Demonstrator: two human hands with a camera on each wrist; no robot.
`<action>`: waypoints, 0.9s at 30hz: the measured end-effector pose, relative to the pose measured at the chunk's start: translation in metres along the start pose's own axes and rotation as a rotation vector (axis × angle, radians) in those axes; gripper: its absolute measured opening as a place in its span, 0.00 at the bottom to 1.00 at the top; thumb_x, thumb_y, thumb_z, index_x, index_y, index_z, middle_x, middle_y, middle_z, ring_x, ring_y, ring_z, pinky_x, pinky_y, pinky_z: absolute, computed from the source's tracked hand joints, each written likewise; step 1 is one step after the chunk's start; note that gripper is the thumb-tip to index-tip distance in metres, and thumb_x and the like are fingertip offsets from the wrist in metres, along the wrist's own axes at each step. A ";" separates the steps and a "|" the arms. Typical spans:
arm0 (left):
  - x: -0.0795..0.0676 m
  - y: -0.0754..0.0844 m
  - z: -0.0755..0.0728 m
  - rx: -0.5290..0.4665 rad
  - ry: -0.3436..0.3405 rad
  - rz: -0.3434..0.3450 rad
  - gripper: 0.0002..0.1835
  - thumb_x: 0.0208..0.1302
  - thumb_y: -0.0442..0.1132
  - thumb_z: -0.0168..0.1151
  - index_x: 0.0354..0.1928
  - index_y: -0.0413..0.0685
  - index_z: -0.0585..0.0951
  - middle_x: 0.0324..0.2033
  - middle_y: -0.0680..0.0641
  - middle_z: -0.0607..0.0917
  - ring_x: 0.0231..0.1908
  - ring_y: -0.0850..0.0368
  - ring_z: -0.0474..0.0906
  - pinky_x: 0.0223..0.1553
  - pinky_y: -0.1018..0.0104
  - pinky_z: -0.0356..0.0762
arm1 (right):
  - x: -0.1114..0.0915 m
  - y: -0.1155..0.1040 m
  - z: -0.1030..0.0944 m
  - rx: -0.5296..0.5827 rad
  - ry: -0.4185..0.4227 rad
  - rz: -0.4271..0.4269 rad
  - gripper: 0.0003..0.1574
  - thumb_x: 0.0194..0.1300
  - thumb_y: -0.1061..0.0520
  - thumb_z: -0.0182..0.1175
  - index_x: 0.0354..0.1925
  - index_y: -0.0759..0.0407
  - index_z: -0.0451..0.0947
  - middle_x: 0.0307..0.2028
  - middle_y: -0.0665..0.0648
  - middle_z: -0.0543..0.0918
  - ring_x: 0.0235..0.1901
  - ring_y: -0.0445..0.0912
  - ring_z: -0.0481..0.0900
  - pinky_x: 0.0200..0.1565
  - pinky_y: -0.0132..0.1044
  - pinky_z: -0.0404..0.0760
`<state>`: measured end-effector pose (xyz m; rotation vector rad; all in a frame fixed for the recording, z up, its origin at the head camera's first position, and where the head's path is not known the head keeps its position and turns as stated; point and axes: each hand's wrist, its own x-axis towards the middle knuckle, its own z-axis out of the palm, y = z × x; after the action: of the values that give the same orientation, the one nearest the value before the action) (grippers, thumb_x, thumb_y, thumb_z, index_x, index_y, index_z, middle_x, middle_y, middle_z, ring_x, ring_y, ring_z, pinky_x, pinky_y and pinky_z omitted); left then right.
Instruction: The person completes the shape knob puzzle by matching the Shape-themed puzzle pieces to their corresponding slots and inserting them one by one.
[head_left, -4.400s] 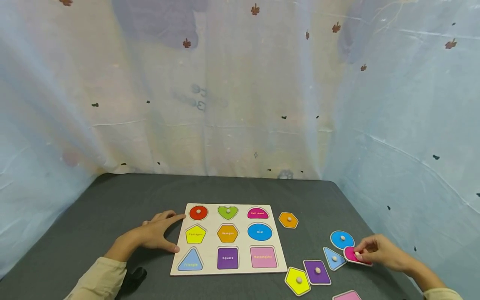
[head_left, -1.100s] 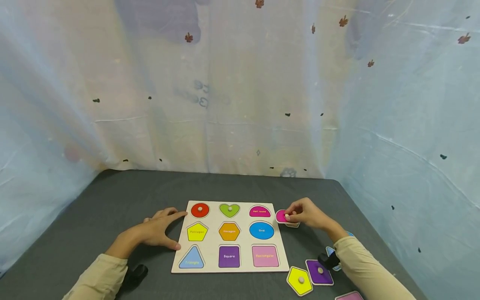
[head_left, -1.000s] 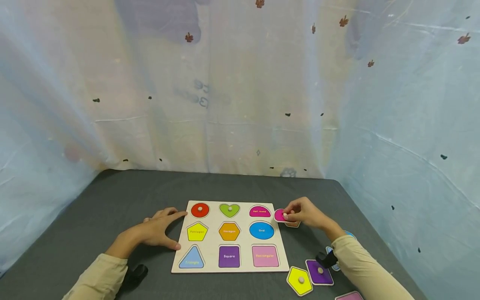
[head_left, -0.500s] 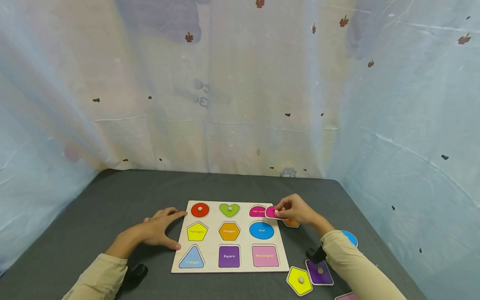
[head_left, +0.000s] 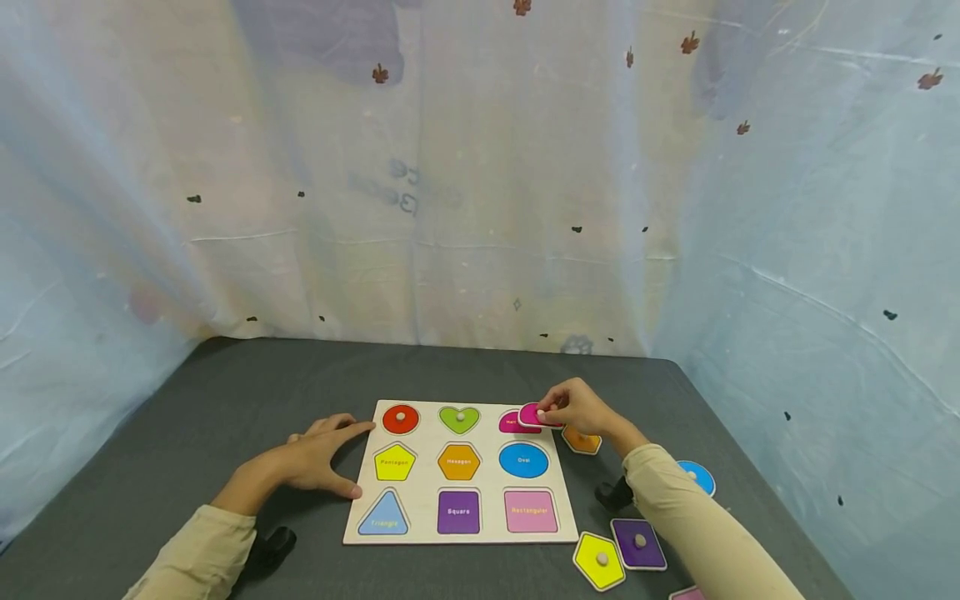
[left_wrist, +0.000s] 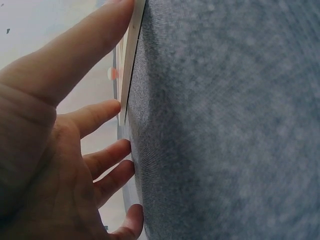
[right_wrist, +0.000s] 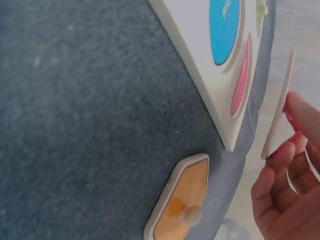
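Observation:
A pale wooden puzzle board [head_left: 423, 486] lies on the dark table, with coloured, labelled recesses. My left hand [head_left: 318, 457] rests at its left edge, fingers spread; in the left wrist view the thumb and a fingertip touch the board's side [left_wrist: 131, 55]. My right hand [head_left: 576, 404] pinches the knob of a magenta half-round piece [head_left: 529, 414], raised above the board's upper right corner. It partly covers the half-round recess [head_left: 510, 423]. In the right wrist view the piece [right_wrist: 278, 107] is seen edge-on, apart from the board. The red circle [head_left: 392, 420] and green heart [head_left: 450, 415] sit in their recesses.
An orange hexagon piece [head_left: 577, 444] lies right of the board. Nearer me are a yellow pentagon [head_left: 592, 571], a purple square [head_left: 628, 557] and part of a pink piece [head_left: 687, 594]. A blue oval [head_left: 701, 477] is partly behind the right sleeve [head_left: 697, 517]. Curtains [head_left: 480, 275] surround the table.
My right hand has picked up the half-round piece from the right of the table and carried it left over the board's upper right corner. The left hand has stayed at the board's edge.

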<state>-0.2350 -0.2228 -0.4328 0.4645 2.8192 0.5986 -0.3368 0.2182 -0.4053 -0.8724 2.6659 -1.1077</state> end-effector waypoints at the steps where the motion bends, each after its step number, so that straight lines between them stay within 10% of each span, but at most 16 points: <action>1: 0.000 0.000 0.000 -0.001 -0.001 -0.002 0.56 0.46 0.61 0.79 0.77 0.55 0.63 0.70 0.37 0.64 0.67 0.34 0.62 0.51 0.30 0.64 | 0.001 0.000 0.001 0.000 0.002 0.001 0.10 0.66 0.65 0.66 0.40 0.74 0.86 0.24 0.63 0.76 0.22 0.41 0.68 0.25 0.28 0.66; 27: 0.002 -0.002 0.001 0.004 -0.009 -0.001 0.57 0.46 0.62 0.79 0.77 0.55 0.63 0.71 0.36 0.64 0.67 0.34 0.62 0.51 0.30 0.64 | 0.027 0.002 0.025 -0.081 0.012 0.159 0.05 0.64 0.62 0.69 0.37 0.64 0.89 0.27 0.55 0.80 0.28 0.43 0.72 0.30 0.31 0.71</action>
<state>-0.2371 -0.2232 -0.4351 0.4648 2.8124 0.5892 -0.3518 0.1890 -0.4218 -0.6532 2.7507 -0.9783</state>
